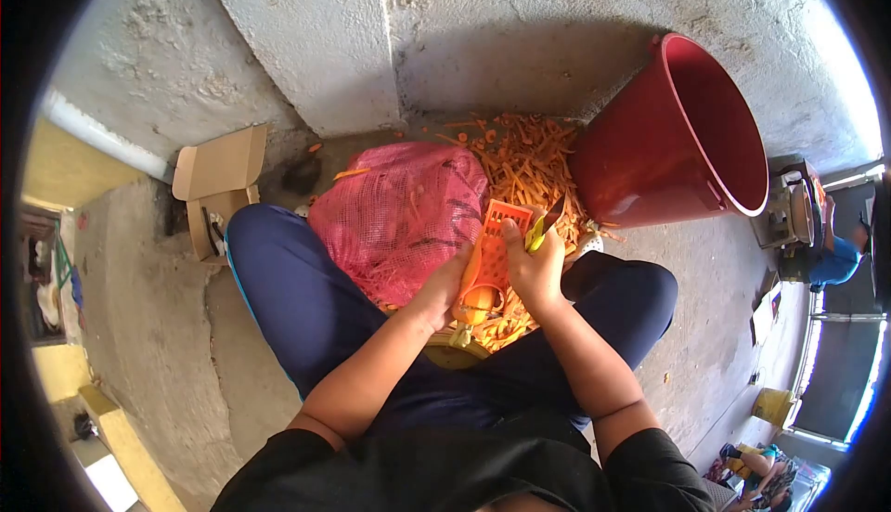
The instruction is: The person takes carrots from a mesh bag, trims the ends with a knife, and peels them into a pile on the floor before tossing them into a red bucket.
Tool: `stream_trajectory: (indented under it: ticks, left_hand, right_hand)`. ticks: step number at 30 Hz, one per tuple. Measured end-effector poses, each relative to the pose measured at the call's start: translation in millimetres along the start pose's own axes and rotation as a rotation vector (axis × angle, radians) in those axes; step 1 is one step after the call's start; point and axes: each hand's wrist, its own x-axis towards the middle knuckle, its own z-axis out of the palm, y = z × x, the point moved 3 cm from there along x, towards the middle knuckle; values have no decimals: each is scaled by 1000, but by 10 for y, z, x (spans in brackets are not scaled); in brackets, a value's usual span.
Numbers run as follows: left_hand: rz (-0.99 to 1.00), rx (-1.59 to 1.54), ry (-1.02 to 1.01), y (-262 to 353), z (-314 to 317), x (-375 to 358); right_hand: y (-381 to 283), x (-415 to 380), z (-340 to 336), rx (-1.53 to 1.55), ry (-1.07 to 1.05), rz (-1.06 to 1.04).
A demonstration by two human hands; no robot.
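In front of my lap, my left hand (447, 287) is closed around a carrot (479, 300), whose pale stem end points down toward me. My right hand (535, 269) grips an orange perforated plastic peeler (495, 250), with the thumb pressed on its face. A thin blade edge of the tool crosses the carrot near its lower end. Also in my right hand is a small knife (537, 233) with a yellow-green handle, its dark blade pointing up and right. Carrot peelings (509, 326) lie below both hands, over the rim of a yellowish container (453, 357).
A stuffed pink mesh sack (394, 210) stands between my knees. Behind it, carrot peelings (534, 164) heap against the wall. A large red bucket (640, 145) leans at the right. An open cardboard box (218, 173) sits left. Another person (840, 257) is at the far right.
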Motion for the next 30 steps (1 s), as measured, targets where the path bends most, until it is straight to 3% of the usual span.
stream_trajectory:
  ticks: [4, 7, 10, 14, 17, 19, 20, 23, 24, 25, 30]
  left_hand:
    - [-15, 117, -95, 45, 22, -49]
    - [-18, 310, -158, -17, 70, -206]
    - [-43, 245, -151, -66, 54, -155]
    - [0, 321, -153, -20, 59, -123]
    - [-46, 301, -222, -14, 49, -217]
    - [-7, 345, -237, -13, 97, -285]
    - [14, 369, -244, -5, 110, -304]
    - [130, 424, -78, -46, -71, -142]
    - [74, 454, -50, -21, -105, -136]
    - [62, 352, -33, -4, -117, -118]
    - [-6, 90, 37, 33, 20, -166]
  right_hand:
    - [24, 32, 6, -40, 101, -92]
    - [165, 326, -199, 17, 227, 39]
    - [276, 462, -293, -204, 305, -36]
    - [279, 508, -302, -154, 329, -12]
    - [447, 693, -526, -227, 530, -81]
    - [621, 813, -810, -192, 612, 172]
    - [660, 818, -881, -138, 588, 195]
    - [554, 680, -700, -59, 481, -1]
    - [519, 581, -586, 39, 389, 19]
    - [425, 474, -468, 115, 323, 123]
    - [272, 111, -26, 159, 102, 57]
